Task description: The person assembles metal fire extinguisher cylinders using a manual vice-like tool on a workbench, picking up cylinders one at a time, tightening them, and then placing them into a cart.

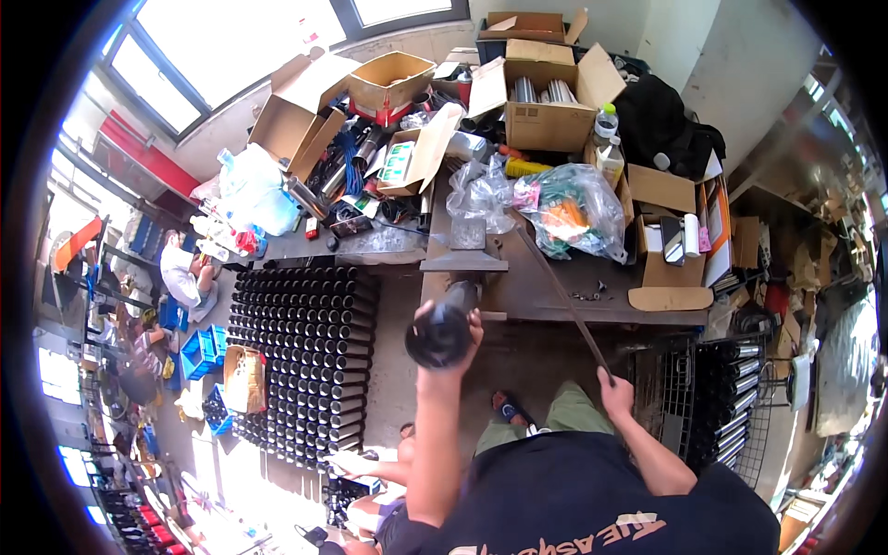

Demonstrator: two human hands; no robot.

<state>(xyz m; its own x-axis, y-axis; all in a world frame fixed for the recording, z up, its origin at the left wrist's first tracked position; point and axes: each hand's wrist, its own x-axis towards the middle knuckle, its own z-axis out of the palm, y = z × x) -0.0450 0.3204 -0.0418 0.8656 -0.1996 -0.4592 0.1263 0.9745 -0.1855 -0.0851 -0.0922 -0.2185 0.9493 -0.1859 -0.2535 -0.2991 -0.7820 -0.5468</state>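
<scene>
My left hand [466, 354] is wrapped round a black cylindrical tube [437, 337], whose round near end faces up toward me. The tube's far end reaches the metal fixture [464, 264] at the bench's front edge; whether it sits inside cannot be made out. In my right hand [617, 396], fingers closed, is the near end of a long thin metal bar [564, 294]. This bar slants away to the left across the workbench [638, 301], its far end near clear plastic bags [479, 196].
Rows of black tubes [305, 351] are stacked left of me. Cardboard boxes [553, 125], bottles [606, 123] and a bag of coloured parts [573, 217] crowd the bench. A wire rack [680, 393] stands at right. A person [185, 273] sits far left; another's legs [393, 462] show close by.
</scene>
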